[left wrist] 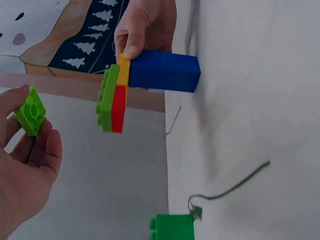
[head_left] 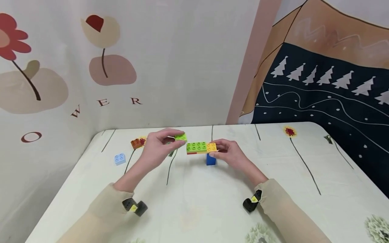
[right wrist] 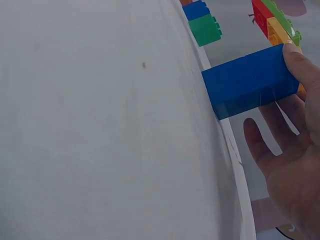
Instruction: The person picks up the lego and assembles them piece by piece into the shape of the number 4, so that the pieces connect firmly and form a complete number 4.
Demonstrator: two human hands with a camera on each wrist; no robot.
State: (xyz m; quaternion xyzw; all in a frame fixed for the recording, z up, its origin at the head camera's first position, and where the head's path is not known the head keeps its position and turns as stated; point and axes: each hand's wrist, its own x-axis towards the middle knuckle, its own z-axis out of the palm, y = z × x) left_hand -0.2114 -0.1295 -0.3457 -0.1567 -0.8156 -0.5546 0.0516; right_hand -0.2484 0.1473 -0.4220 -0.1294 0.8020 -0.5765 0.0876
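Between the thumb and fingers of my left hand is a small lime-green toy brick, its hollow underside showing in the left wrist view. Just right of it stands a joined brick build. Two stacked blue bricks form its upright column. On top are a yellow brick and a red brick side by side, with a longer lime-green brick over them, overhanging leftward. My right hand pinches the build at its yellow end. A gap separates the small brick from the build.
On the white patterned tablecloth, a light blue brick and an orange-brown brick lie to the left. A green brick and another blue brick stand behind my left hand. A printed cloth hangs behind the table.
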